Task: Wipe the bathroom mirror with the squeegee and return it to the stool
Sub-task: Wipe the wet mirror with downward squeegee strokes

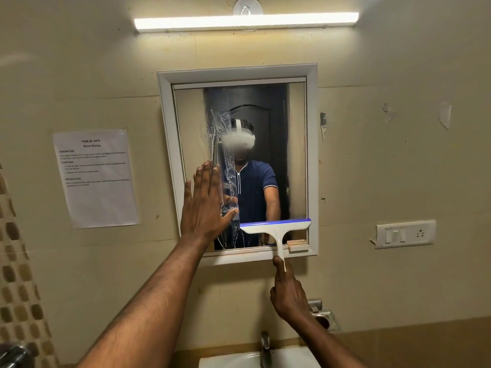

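Right hand (288, 293) clamped on white plastic squeegee (276, 229), blue blade at 5 o'clock of white-framed rectangular mirror (312, 155). Left hand (204, 205) flat, fingers apart, at 8 o'clock.

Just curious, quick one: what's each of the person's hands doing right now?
Left hand: open, flat against the mirror, holding nothing.
Right hand: closed on the squeegee handle.
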